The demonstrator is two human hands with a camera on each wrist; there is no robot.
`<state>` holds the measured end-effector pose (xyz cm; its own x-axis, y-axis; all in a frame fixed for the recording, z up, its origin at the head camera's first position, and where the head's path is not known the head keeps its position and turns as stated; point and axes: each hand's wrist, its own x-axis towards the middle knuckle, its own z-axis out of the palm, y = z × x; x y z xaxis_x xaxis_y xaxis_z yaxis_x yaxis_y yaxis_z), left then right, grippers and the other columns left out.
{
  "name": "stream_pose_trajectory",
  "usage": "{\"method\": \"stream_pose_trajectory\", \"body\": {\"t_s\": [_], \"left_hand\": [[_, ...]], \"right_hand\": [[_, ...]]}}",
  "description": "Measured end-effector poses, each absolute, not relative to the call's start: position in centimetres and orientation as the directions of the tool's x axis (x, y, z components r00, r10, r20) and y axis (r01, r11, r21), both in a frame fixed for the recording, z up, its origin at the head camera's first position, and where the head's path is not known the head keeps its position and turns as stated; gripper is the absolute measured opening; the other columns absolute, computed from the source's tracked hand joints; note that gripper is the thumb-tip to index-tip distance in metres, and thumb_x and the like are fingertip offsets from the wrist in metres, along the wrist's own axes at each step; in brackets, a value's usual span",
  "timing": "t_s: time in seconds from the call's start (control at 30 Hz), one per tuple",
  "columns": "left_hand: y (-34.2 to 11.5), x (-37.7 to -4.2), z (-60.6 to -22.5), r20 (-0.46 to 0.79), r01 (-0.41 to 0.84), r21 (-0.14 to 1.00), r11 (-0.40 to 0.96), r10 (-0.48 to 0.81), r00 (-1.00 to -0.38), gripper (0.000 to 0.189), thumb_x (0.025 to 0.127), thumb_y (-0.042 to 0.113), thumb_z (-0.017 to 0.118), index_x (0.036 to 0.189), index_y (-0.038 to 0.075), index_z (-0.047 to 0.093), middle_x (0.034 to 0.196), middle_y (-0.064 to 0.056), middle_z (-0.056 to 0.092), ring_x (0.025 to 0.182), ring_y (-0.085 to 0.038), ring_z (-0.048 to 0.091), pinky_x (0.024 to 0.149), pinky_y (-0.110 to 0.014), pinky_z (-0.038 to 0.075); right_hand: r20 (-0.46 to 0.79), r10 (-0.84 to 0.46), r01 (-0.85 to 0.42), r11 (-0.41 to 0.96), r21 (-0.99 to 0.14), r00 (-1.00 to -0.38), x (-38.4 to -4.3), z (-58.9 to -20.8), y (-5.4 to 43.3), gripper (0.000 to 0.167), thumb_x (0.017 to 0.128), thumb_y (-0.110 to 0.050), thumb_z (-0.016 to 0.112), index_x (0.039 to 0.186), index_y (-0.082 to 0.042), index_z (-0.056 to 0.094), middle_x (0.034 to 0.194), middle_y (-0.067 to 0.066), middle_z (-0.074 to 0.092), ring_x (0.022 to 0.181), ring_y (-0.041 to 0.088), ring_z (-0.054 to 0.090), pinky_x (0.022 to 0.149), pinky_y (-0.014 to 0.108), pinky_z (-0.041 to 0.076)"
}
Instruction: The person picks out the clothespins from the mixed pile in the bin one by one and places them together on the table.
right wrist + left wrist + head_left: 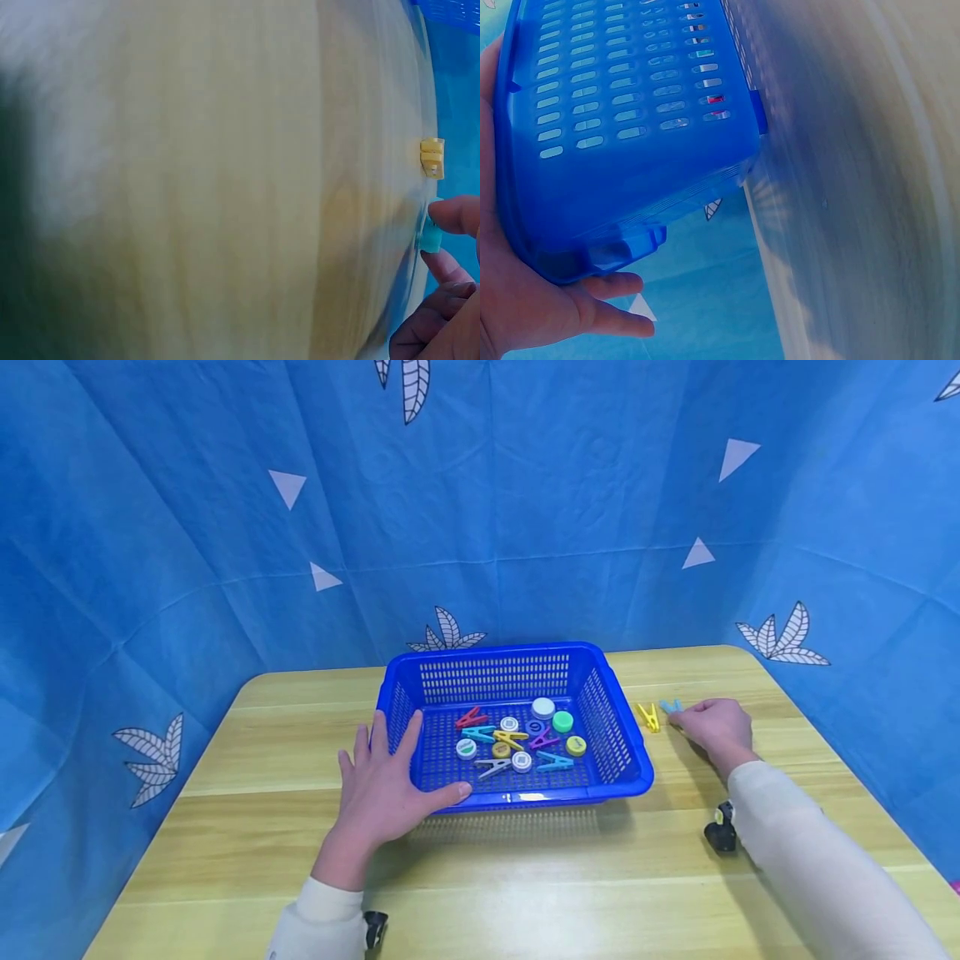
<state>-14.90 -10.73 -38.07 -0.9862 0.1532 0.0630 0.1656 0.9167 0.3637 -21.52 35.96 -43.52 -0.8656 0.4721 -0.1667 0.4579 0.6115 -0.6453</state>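
A blue plastic basket [517,797] with slotted walls stands on the table. My left hand [382,793] rests with spread, straight fingers over its front left corner; the left wrist view shows the palm along the rim [506,172]. To the right of the basket, my right hand [716,727] pinches a light blue clothespin [670,707] between thumb and fingertips. In the right wrist view that clothespin [431,232] is at table level. A yellow clothespin [648,718] lies just left of it, closer to the basket.
Inside the basket lie several clothespins, among them a red one [472,718] and a purple one [543,740], with several bottle caps such as a green one [562,722]. The wooden table [525,893] ends at a blue patterned curtain [525,527] behind and at the sides.
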Motion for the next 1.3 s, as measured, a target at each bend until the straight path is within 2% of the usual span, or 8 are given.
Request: {"method": "stream_pose_trajectory", "body": {"t_s": [0.4, 0.7, 0.83, 1.0, 1.3], "left_hand": [[-10.8, -15.0, -38.1, 0.067, 0.173, 0.353, 0.92, 0.16, -0.985, 0.128, 0.062, 0.097, 0.049, 0.162, 0.023, 0.017, 0.163, -0.025, -0.001, 0.145, -0.053, -0.004, 0.105, -0.077, -0.002], [-10.7, -15.0, -38.1, 0.066, 0.17, 0.354, 0.92, 0.157, -0.985, 0.127, 0.063, 0.097, 0.05, 0.162, 0.025, 0.016, 0.164, -0.025, -0.001, 0.145, -0.052, -0.003, 0.106, -0.076, -0.001], [-10.8, -15.0, -38.1, 0.063, 0.168, 0.357, 0.919, 0.156, -0.986, 0.128, 0.063, 0.097, 0.05, 0.162, 0.025, 0.016, 0.164, -0.025, -0.001, 0.146, -0.052, -0.004, 0.106, -0.076, -0.002], [-10.8, -15.0, -38.0, 0.063, 0.17, 0.354, 0.92, 0.158, -0.985, 0.128, 0.062, 0.097, 0.049, 0.162, 0.025, 0.015, 0.164, -0.025, -0.001, 0.145, -0.052, -0.003, 0.105, -0.076, -0.002], [-10.7, -15.0, -38.0, 0.056, 0.164, 0.348, 0.923, 0.154, -0.987, 0.128, 0.062, 0.097, 0.049, 0.162, 0.025, 0.016, 0.164, -0.024, -0.001, 0.146, -0.052, -0.003, 0.106, -0.076, -0.001]], "right_hand": [[-0.12, 0.438, 0.416, 0.678, -0.606, -0.891, -21.5, -43.9, 36.2, 0.043, 0.086, -0.039, 0.071, 0.098, 0.002, 0.07, 0.102, 0.02, 0.067, 0.096, 0.039, 0.057, 0.078, 0.048, 0.046], [-0.143, 0.439, 0.43, 0.675, -0.599, -0.887, -21.4, -43.8, 36.3, 0.05, 0.086, -0.045, 0.071, 0.103, 0.002, 0.068, 0.107, 0.021, 0.065, 0.098, 0.039, 0.056, 0.076, 0.046, 0.046], [-0.16, 0.438, 0.432, 0.639, -0.636, -0.884, -21.3, -43.5, 36.2, 0.055, 0.087, -0.049, 0.071, 0.11, 0.001, 0.066, 0.111, 0.02, 0.063, 0.099, 0.036, 0.054, 0.077, 0.044, 0.045], [-0.185, 0.438, 0.436, 0.587, -0.682, -0.88, -21.4, -42.8, 36.0, 0.06, 0.088, -0.053, 0.07, 0.116, 0.0, 0.064, 0.116, 0.018, 0.06, 0.098, 0.033, 0.051, 0.073, 0.04, 0.045], [-0.166, 0.439, 0.422, 0.59, -0.689, -0.883, -21.6, -41.2, 35.4, 0.066, 0.088, -0.059, 0.066, 0.119, 0.0, 0.062, 0.122, 0.021, 0.058, 0.108, 0.038, 0.05, 0.084, 0.05, 0.046]]}}
